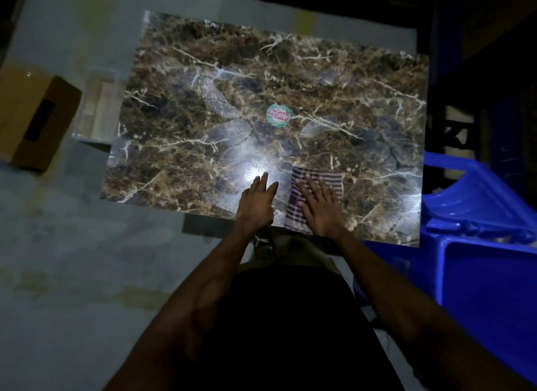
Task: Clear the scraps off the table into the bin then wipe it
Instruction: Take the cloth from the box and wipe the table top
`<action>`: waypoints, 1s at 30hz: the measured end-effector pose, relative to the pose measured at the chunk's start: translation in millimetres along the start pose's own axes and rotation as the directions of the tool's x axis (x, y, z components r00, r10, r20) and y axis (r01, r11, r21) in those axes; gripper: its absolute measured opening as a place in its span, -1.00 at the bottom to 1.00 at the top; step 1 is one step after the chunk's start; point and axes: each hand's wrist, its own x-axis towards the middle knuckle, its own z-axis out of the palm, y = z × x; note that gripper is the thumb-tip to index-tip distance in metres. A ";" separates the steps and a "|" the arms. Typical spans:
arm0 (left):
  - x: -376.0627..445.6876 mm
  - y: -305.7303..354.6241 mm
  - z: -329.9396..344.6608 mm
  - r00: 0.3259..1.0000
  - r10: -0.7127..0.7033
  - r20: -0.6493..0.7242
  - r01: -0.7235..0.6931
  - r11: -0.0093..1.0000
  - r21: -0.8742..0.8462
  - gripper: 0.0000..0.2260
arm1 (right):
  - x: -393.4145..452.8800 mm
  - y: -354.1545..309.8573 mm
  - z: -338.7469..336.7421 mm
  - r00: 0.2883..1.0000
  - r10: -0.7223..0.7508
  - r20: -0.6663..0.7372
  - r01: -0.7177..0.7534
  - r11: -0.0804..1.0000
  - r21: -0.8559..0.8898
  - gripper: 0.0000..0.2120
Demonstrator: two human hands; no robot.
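The striped cloth (315, 195) is lying at the marble-patterned table's (203, 70) near edge, long axis running away from the person. The right hand (321, 209) is pressing flat on it, fingers straight; the left hand (257, 200) is resting open just beside it, holding nothing. The unwiped tabletop is stretching ahead and leftward.

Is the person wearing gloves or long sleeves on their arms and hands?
No. The left hand and right hand are bare, with no gloves, rings or watch showing. Both forearms are bare up to the picture's edge, so no sleeves are visible.
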 end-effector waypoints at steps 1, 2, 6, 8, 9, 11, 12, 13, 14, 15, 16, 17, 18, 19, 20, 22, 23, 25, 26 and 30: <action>-0.2 -0.2 -2.2 1.000 0.000 -0.002 0.000 1.000 0.017 -0.22 | 2.4 5.0 -5.6 1.000 0.021 0.011 -0.021 1.000 0.013 -0.42; 0.1 0.3 -4.8 1.000 0.001 -0.007 -0.001 0.999 0.036 -0.24 | 9.3 7.8 -11.7 0.999 0.051 0.008 -0.051 0.998 0.031 -0.42; 7.2 4.3 -15.4 0.999 -0.017 -0.030 0.019 0.997 0.078 -0.32 | 61.3 -1.7 -14.1 0.981 0.191 -0.046 -0.189 0.981 0.041 -0.40; 14.4 0.7 -19.9 0.998 -0.042 -0.036 0.044 0.998 0.048 -0.30 | 78.5 -17.9 -6.6 0.984 0.174 -0.028 -0.173 0.984 0.045 -0.40; 17.1 -2.1 -22.0 0.998 -0.050 -0.041 0.051 0.999 0.020 -0.32 | 79.9 -26.2 -2.5 0.989 0.143 -0.027 -0.142 0.989 0.035 -0.41; 19.1 -5.9 -24.6 0.998 -0.044 -0.048 0.043 0.999 -0.025 -0.32 | 68.7 -34.5 6.1 0.998 0.055 -0.034 -0.055 0.998 0.020 -0.43; 19.7 -6.8 -25.2 0.998 -0.036 -0.052 0.035 0.999 -0.024 -0.31 | 58.6 -33.5 7.6 0.999 0.006 -0.036 -0.005 1.000 0.015 -0.43; 20.1 -7.6 -25.3 0.998 -0.027 -0.057 0.027 1.000 -0.009 -0.31 | 49.2 -28.6 8.4 0.998 -0.041 -0.039 0.041 0.999 0.007 -0.44; 20.5 -8.7 -24.7 0.998 -0.018 -0.063 0.019 1.000 0.009 -0.32 | 41.6 -20.8 6.8 0.997 -0.072 -0.041 0.072 0.997 0.002 -0.44; 21.4 -10.6 -24.5 0.998 -0.012 -0.068 0.014 1.000 0.019 -0.36 | 38.6 -12.3 4.0 0.996 -0.084 -0.043 0.084 0.996 0.000 -0.44; 22.3 -12.7 -26.1 0.997 -0.008 -0.074 0.009 1.000 0.015 -0.43 | 40.0 -5.4 1.7 0.996 -0.075 -0.052 0.075 0.997 -0.003 -0.44; 23.3 -15.1 -28.5 0.997 -0.006 -0.076 0.006 1.000 0.005 -0.50 | 45.7 -2.3 -0.2 0.997 -0.050 -0.065 0.050 0.999 -0.008 -0.44; 25.6 -17.3 -31.3 0.997 -0.003 -0.078 0.003 1.000 -0.002 -0.56 | 54.9 -2.9 -2.0 0.997 -0.015 -0.082 0.014 1.000 -0.009 -0.43; 28.1 -19.4 -34.2 0.997 -0.003 -0.081 0.003 1.000 -0.002 -0.60 | 65.5 -6.5 -1.9 0.995 0.023 -0.098 -0.023 1.000 0.000 -0.43; 31.9 -22.5 -35.5 0.997 -0.009 -0.082 0.010 1.000 0.011 -0.60 | 76.4 -12.4 -1.4 0.993 0.059 -0.104 -0.058 0.998 0.014 -0.43; 39.6 -30.1 -40.2 0.996 -0.035 -0.084 0.038 0.999 0.033 -0.51 | 93.8 -26.7 0.8 0.988 0.107 -0.110 -0.104 0.994 0.040 -0.43; 43.5 -34.4 -42.5 0.995 -0.044 -0.087 0.047 0.998 0.042 -0.47 | 98.4 -32.2 4.0 0.987 0.104 -0.120 -0.099 0.994 0.046 -0.43; 48.7 -42.7 -46.9 0.993 -0.052 -0.106 0.058 0.997 0.058 -0.44 | 91.6 -36.7 10.1 0.991 0.040 -0.131 -0.036 0.999 0.031 -0.44; 50.6 -46.2 -49.5 0.991 -0.060 -0.118 0.067 0.996 0.057 -0.45 | 83.3 -34.2 13.0 0.993 -0.016 -0.119 0.016 1.000 -0.001 -0.45; 58.9 -55.6 -57.8 0.988 -0.071 -0.137 0.074 0.997 0.016 -0.49 | 60.8 1.2 6.0 0.989 -0.143 -0.048 0.140 0.989 -0.044 -0.45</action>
